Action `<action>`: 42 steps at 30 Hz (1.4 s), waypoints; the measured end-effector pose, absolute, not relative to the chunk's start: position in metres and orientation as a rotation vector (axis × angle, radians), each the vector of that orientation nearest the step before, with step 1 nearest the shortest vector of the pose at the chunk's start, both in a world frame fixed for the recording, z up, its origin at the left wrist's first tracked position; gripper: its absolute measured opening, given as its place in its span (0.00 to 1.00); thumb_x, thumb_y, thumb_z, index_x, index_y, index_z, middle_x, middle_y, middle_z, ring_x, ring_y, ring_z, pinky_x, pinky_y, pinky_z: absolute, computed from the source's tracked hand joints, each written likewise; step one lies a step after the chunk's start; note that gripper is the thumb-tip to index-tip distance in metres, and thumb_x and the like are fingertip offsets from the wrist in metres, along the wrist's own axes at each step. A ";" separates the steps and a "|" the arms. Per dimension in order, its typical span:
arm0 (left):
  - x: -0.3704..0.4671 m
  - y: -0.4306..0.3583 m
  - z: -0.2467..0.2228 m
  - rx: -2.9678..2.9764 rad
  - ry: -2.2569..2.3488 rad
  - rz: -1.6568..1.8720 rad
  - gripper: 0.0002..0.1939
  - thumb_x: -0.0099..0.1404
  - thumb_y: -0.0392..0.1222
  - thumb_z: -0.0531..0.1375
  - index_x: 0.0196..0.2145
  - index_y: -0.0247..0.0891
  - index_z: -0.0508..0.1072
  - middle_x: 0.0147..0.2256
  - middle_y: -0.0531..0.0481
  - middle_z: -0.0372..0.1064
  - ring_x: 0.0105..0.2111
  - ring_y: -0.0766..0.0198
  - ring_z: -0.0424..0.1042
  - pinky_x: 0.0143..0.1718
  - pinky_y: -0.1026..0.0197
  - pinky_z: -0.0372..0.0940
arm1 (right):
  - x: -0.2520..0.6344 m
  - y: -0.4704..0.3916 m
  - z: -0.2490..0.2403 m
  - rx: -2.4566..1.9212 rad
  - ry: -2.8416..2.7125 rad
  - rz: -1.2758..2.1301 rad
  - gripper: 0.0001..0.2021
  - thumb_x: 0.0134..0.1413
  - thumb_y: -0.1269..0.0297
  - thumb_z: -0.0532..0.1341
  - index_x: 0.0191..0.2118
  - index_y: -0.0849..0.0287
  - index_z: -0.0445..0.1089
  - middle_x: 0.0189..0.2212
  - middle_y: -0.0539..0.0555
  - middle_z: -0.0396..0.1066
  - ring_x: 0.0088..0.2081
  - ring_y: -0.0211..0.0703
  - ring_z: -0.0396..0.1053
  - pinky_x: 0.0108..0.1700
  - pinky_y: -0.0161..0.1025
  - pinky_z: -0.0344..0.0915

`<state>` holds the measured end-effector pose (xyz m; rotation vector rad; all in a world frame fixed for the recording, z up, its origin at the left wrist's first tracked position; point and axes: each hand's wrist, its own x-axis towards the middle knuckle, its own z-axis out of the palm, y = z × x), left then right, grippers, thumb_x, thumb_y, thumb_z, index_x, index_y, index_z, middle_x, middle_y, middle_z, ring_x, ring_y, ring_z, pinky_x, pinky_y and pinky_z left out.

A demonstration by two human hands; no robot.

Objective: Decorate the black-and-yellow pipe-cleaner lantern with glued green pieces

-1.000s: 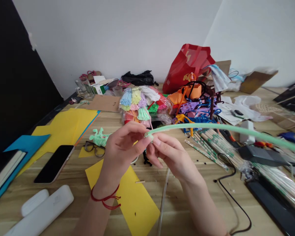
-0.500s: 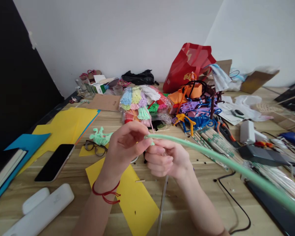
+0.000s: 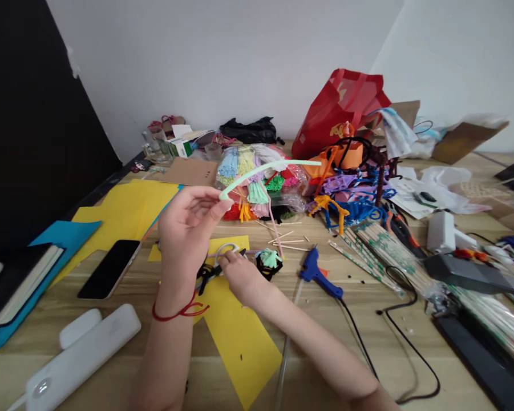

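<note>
My left hand (image 3: 192, 220) is raised, pinching one end of a pale green pipe cleaner (image 3: 267, 166) between thumb and fingers. The pipe cleaner arcs up and to the right, with a small bend at the held end. Lower down, my right hand (image 3: 243, 277) reaches over the yellow paper, its fingers closed on what look like dark-handled scissors (image 3: 204, 275); its fingers hide part of them. A white ring (image 3: 226, 249) lies right beside those fingers. To the right sits a black piece with a pale green pipe-cleaner tuft (image 3: 268, 258).
A blue glue gun (image 3: 319, 274) with a black cord lies on the right. Behind are bagged colourful pipe cleaners (image 3: 257, 171), a red bag (image 3: 336, 114) and a pile of pipe-cleaner pieces (image 3: 342, 188). A phone (image 3: 110, 269) and a white device (image 3: 83, 359) are on the left.
My hands have separated. The left lifted up and left with the pipe cleaner, which now arcs further away from me. My right hand left it and came down to the scissors.
</note>
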<state>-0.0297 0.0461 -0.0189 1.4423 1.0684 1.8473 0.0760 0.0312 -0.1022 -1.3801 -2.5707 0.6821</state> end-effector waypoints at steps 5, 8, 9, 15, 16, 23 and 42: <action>-0.037 0.041 -0.016 1.486 1.107 1.908 0.07 0.57 0.43 0.72 0.33 0.45 0.79 0.32 0.54 0.77 0.34 0.64 0.77 0.36 0.61 0.72 | 0.059 0.044 -0.134 -1.460 -2.757 0.442 0.16 0.65 0.60 0.62 0.55 0.60 0.69 0.54 0.58 0.71 0.52 0.50 0.72 0.52 0.54 0.72; -0.044 0.039 -0.014 1.472 1.134 1.929 0.07 0.57 0.43 0.73 0.33 0.46 0.79 0.33 0.55 0.77 0.34 0.65 0.77 0.37 0.61 0.72 | 0.058 0.048 -0.138 -1.441 -2.801 0.347 0.16 0.65 0.60 0.62 0.55 0.60 0.69 0.54 0.59 0.70 0.53 0.51 0.72 0.53 0.54 0.72; -0.046 0.038 -0.014 1.463 1.140 1.933 0.07 0.57 0.43 0.73 0.33 0.46 0.79 0.33 0.55 0.77 0.34 0.65 0.77 0.37 0.61 0.72 | 0.058 0.047 -0.139 -1.425 -2.812 0.336 0.16 0.65 0.60 0.62 0.55 0.60 0.69 0.54 0.59 0.70 0.53 0.51 0.72 0.53 0.54 0.71; -0.049 0.033 -0.009 1.442 1.129 1.935 0.07 0.57 0.43 0.73 0.33 0.47 0.79 0.33 0.56 0.77 0.34 0.66 0.76 0.38 0.62 0.72 | 0.050 0.022 -0.148 -1.406 -2.773 0.509 0.16 0.65 0.61 0.62 0.55 0.61 0.69 0.55 0.59 0.70 0.52 0.51 0.72 0.52 0.53 0.72; -0.048 0.031 -0.008 1.443 1.125 1.926 0.07 0.57 0.43 0.73 0.33 0.47 0.79 0.33 0.56 0.77 0.35 0.66 0.76 0.38 0.62 0.72 | 0.049 0.018 -0.150 -1.428 -2.742 0.574 0.16 0.65 0.61 0.62 0.55 0.61 0.69 0.54 0.59 0.71 0.51 0.50 0.73 0.51 0.52 0.73; -0.044 0.012 0.001 1.461 1.088 1.916 0.07 0.58 0.39 0.72 0.34 0.46 0.80 0.31 0.55 0.78 0.31 0.66 0.76 0.33 0.63 0.72 | 0.060 0.025 -0.153 -1.494 -2.226 0.977 0.13 0.64 0.58 0.62 0.48 0.62 0.71 0.42 0.54 0.74 0.40 0.42 0.74 0.43 0.45 0.74; -0.015 0.010 0.001 1.392 0.921 1.730 0.05 0.62 0.38 0.68 0.34 0.39 0.75 0.29 0.54 0.77 0.27 0.73 0.74 0.31 0.73 0.70 | 0.160 0.070 -0.084 -0.640 -1.369 1.096 0.37 0.24 0.68 0.53 0.51 0.47 0.69 0.58 0.50 0.71 0.65 0.56 0.62 0.67 0.61 0.59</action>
